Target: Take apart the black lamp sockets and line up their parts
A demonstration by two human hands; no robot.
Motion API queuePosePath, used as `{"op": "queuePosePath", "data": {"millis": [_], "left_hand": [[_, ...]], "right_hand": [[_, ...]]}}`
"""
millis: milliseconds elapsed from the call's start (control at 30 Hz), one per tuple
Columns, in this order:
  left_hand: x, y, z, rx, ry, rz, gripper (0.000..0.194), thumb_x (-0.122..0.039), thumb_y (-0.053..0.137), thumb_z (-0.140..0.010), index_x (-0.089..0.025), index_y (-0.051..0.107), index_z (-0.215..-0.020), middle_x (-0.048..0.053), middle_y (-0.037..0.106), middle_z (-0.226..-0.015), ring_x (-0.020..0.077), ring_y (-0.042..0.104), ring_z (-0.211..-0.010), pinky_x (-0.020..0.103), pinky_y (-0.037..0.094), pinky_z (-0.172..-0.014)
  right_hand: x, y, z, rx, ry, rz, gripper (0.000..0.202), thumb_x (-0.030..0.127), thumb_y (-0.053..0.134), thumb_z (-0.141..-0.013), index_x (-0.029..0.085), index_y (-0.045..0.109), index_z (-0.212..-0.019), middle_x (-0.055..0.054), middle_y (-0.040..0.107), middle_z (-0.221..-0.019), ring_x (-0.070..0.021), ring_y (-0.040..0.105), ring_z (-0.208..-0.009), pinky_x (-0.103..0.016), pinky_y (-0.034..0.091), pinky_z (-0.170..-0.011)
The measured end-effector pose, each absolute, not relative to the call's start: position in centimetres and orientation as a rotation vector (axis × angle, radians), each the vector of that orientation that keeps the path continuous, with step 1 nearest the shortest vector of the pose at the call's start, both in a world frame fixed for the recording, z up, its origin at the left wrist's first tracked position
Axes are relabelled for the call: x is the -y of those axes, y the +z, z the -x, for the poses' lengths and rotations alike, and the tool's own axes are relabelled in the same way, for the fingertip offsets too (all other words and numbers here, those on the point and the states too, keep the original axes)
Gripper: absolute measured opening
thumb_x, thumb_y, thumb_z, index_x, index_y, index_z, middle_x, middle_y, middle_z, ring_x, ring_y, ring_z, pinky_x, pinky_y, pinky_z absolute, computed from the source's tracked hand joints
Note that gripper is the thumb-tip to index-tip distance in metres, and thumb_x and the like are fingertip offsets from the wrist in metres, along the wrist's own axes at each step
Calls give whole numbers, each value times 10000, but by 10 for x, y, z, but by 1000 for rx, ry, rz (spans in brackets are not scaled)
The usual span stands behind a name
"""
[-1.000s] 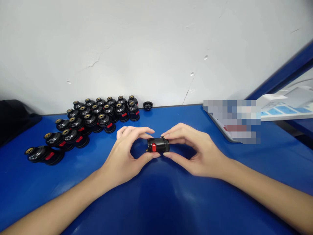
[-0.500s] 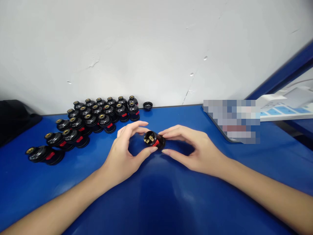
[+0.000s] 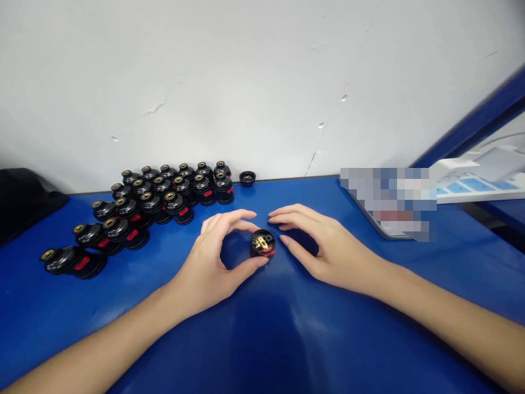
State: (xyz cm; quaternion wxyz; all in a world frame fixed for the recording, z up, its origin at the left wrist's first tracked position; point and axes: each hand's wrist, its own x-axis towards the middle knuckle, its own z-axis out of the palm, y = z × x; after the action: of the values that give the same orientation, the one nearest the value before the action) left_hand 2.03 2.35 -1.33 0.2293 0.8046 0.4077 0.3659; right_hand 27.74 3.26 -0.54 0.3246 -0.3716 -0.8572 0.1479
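My left hand (image 3: 213,251) has the black socket body (image 3: 263,244) between thumb and fingers, open end with brass contacts up. My right hand (image 3: 324,243), empty, thumb and fingers parted, sits just right of it. Small black cap (image 3: 247,178) beyond, by the wall (image 3: 254,82).

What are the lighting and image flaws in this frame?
Head view: pale glare streaks the blue table; small highlights dot the black parts; a soft shadow lies under the right hand; coarse pixel blocks hide most of the tray-like thing; fine lettering at far right is unreadable.
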Motion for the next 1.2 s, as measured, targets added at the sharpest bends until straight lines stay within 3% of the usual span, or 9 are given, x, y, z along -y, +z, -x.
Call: {"op": "queuePosePath", "data": {"millis": [300,467,633,733,933,1100,1200], "left_hand": [[-25,-13,-19,-1073,981,-2287,419,-309,846,-924,-343,611,-1270,23,780,-1322,280,681,-1296,508,458,-1144],[-23,-8,-20,-1024,980,-2315,441,-294,818,-936,-312,612,-1325,36,770,-1301,266,694,-1244,488,470,-1128],[-20,-2,-16,-938,919,-2266,571,-147,720,-892,-283,568,-1425,62,716,-1366,284,648,-1300,512,462,-1156],[-21,-2,-14,-908,924,-2224,547,-123,646,-913,-276,573,-1434,73,699,-1392,288,636,-1317,519,470,-1160],[-28,-10,-18,-1157,1044,-2084,266,-201,623,-1012,-260,679,-1265,66,759,-1283,256,688,-1226,463,533,-1109],[-33,-17,-19,-1263,1104,-1909,277,-247,669,-994,-242,695,-1269,82,741,-1313,253,695,-1210,467,539,-1124],[-35,-19,-19,-1254,1148,-1819,323,-280,681,-998,-231,672,-1317,96,713,-1361,240,689,-1217,450,545,-1132]], "right_hand": [[-50,11,-278,2411,405,1068,351,148,557,-1032,151,715,-1346,-159,698,-1465,-299,709,-1332,-494,596,-1155],[-80,17,-263,2481,246,1064,384,93,505,-1036,97,695,-1370,-213,608,-1566,-326,692,-1355,-504,572,-1176],[-105,10,-240,2531,75,1057,418,71,505,-1026,30,651,-1415,-278,531,-1599,-379,595,-1458,-545,514,-1223],[-110,7,-235,2533,66,1091,412,70,517,-1022,20,647,-1411,-287,578,-1533,-395,619,-1416,-576,539,-1180],[-103,14,-244,2520,110,1109,348,140,554,-1040,63,711,-1341,-245,691,-1379,-354,725,-1233,-548,592,-1104],[-89,22,-258,2373,306,1118,349,182,617,-1022,141,753,-1340,-182,754,-1350,-323,749,-1218,-536,587,-1119],[-80,28,-263,2188,600,1086,322,200,659,-989,156,788,-1282,-151,788,-1343,-298,774,-1209,-504,609,-1113]]}}
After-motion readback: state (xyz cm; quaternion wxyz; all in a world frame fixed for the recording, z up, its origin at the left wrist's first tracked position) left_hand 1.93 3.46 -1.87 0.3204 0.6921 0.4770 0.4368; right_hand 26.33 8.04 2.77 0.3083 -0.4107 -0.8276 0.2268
